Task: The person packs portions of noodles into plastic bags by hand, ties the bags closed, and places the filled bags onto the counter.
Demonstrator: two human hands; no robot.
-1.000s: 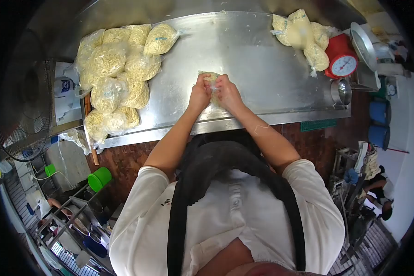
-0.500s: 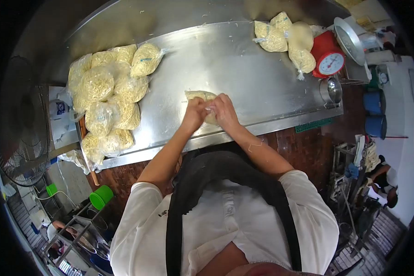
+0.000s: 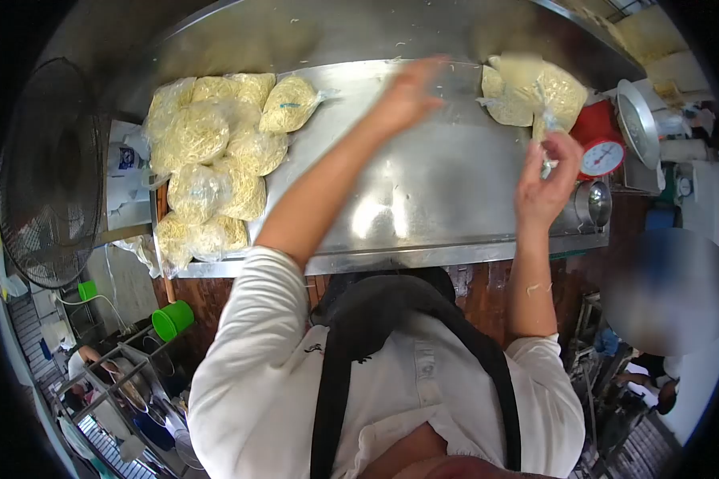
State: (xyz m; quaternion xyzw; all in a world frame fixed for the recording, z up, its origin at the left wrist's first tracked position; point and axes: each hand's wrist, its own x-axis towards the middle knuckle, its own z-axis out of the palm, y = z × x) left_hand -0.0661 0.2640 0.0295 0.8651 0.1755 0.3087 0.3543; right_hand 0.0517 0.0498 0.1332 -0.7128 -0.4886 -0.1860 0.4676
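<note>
My left hand (image 3: 411, 94), slightly blurred, is above the back middle of the metal table with its fingers apart and nothing in them. On the right, my right hand (image 3: 548, 177) has its fingers closed round the twisted plastic neck of a clear bag of noodles (image 3: 563, 92). That bag lies against other noodle bags (image 3: 507, 104), and a blurred patch covers part of this group. A bit of plastic shows between the fingers of my right hand.
Several noodle bags (image 3: 201, 134) are piled at the table's left end. Right of my right hand stand a red scale (image 3: 599, 148) with a metal pan (image 3: 637, 120) and a metal bowl (image 3: 593, 203). A fan (image 3: 49, 172) is at far left.
Both hands have left the front middle of the table, where they were together on a noodle bag. My right hand went right with the bag; my left hand moved forward and opened.
</note>
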